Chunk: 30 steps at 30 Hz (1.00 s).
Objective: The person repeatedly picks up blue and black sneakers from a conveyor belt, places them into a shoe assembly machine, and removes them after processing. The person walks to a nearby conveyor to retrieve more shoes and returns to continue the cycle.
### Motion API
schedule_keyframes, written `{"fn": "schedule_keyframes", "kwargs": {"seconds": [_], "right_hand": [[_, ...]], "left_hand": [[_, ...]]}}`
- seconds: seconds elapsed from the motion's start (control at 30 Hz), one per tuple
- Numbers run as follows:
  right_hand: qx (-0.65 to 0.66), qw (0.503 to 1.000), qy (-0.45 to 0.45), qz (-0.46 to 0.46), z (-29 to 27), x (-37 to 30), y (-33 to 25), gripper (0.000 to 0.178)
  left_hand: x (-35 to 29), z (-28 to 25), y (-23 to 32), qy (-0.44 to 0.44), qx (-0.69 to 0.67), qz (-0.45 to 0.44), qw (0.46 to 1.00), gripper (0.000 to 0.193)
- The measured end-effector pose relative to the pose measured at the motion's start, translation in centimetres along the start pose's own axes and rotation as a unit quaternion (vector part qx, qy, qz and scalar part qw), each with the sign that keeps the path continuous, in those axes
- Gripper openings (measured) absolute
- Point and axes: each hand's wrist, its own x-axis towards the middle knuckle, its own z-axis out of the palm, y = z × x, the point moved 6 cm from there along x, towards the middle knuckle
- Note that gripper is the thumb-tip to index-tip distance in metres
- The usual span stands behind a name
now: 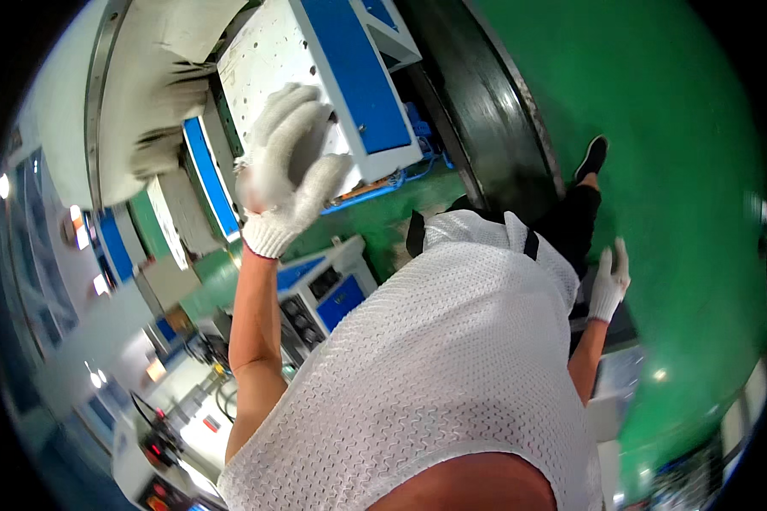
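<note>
My left hand [285, 166], in a white knitted glove with a stained palm edge, is raised in front of a white, dark-spotted machine surface [260, 60] with a blue panel [358, 77]. Its fingers are spread and nothing shows in them; whether it touches the machine I cannot tell. At my right side hangs my right hand [610, 281], gloved alike. Its visible fingers stretch out over the green floor [673, 213], away from any object, and no held thing is seen.
A dark, shiny trough-like strip [494, 102] runs beside the machine. Blue pipes [366, 198] lie along the machine's foot. A cabinet with blue panels [324, 294] stands at my left, more white equipment [200, 434] at the lower left. A pale curved body [153, 51] is partly blurred.
</note>
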Motion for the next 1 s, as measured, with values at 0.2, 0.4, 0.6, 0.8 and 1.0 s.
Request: {"fn": "schedule_keyframes", "kwargs": {"seconds": [0.2, 0.4, 0.6, 0.8, 1.0], "right_hand": [[-0.086, 0.966, -0.147, 0.193, -10.7, 14.3, 17.7, 0.051], [-0.076, 0.954, -0.064, 0.282, -22.0, 28.6, 20.7, 0.047], [-0.077, 0.973, -0.116, 0.187, -23.3, 46.6, 11.9, 0.053], [-0.095, 0.98, -0.175, -0.023, -14.3, 62.3, -7.3, 0.049], [-0.134, 0.949, -0.25, -0.134, -9.0, 75.5, -19.5, 0.049]], "left_hand": [[1.9, 3.1, 0.9, 0.107, 0.081, -0.266, 0.955, 0.057], [3.1, 4.4, 1.4, 0.082, 0.293, -0.412, 0.859, 0.056], [1.2, 5.7, -0.9, 0.061, 0.379, -0.432, 0.816, 0.054], [11.6, 6.9, 1.7, -0.043, 0.412, -0.643, 0.644, 0.064], [5.9, 9.9, -2.8, 0.029, 0.58, -0.687, 0.437, 0.06]]}}
